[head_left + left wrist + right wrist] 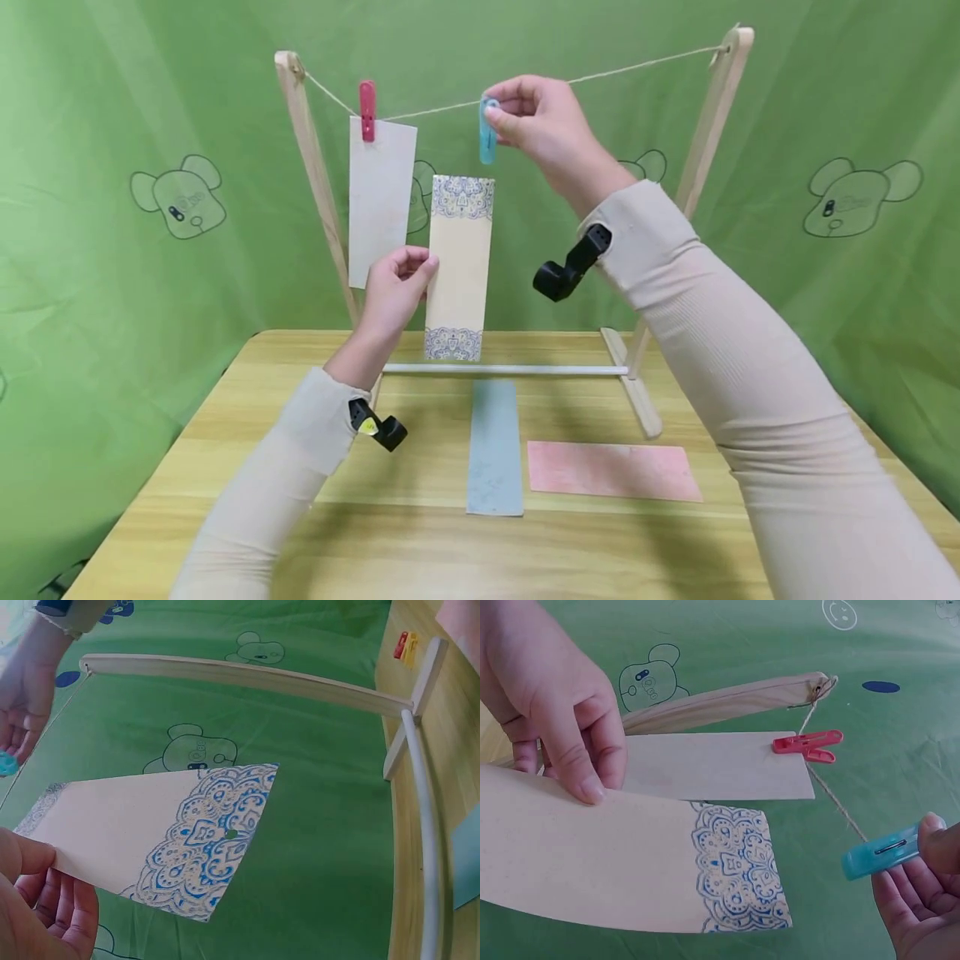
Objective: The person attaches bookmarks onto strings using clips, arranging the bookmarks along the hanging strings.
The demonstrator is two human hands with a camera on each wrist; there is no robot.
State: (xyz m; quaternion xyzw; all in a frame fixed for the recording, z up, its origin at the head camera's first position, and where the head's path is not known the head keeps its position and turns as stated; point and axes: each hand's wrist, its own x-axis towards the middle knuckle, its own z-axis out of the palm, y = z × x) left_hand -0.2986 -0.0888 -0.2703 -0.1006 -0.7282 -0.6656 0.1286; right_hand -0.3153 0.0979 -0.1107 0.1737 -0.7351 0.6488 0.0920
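My left hand [392, 293] pinches the left long edge of a cream card [459, 271] with blue lace-like patterns at both ends, holding it upright in the air. Just above the card's top edge, my right hand [553, 129] pinches a light blue clothespin [487, 142] by its upper end, right at the string [645, 65]. The right wrist view shows this clothespin [881, 853] apart from the patterned end of the card. To the left, a white card [381, 196] hangs from the string under a red clothespin [367, 112].
A wooden frame with a left post [318, 175] and right post [708, 125] carries the string. On the table [225, 467] lie a grey-blue card [495, 450] and a pink card [615, 472]. Red and yellow clothespins [407, 648] lie beyond the right post's foot.
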